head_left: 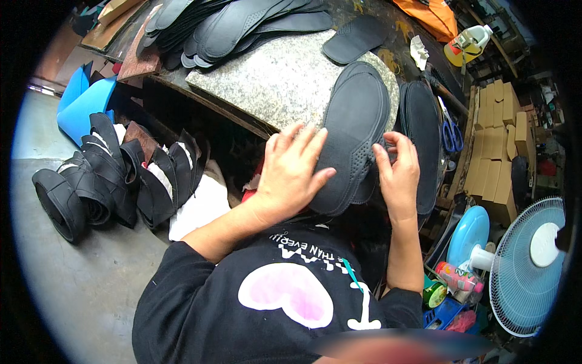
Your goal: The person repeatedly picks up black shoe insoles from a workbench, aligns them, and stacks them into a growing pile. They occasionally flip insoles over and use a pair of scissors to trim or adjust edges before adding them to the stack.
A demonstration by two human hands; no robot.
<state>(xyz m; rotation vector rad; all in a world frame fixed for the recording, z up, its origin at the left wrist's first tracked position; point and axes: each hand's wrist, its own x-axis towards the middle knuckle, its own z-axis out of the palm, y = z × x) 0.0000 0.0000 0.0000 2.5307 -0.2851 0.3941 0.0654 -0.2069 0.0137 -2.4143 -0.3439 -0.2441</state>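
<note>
A black shoe insole [356, 133] with a stitched edge and a dotted patch lies on top of another one, over the near edge of a speckled stone slab. My left hand [294, 165] has its fingers spread beside the insole's left edge, thumb and fingertips at or against it. At the right edge, my right hand [400, 170] holds its half-bent fingers apart, thumb close to the dotted patch. Whether the right fingertips touch the insole is hard to tell. To the right lies a stack of black insoles [419, 142], and a single black insole [356, 39] rests at the slab's far side.
The stone slab [254, 79] sits on a worktable, with a large pile of insoles [233, 27] at its back. Blue-handled scissors [450, 130] lie at right, near cardboard boxes [494, 142] and a fan [527, 261]. Black rolled straps [103, 182] stand at left.
</note>
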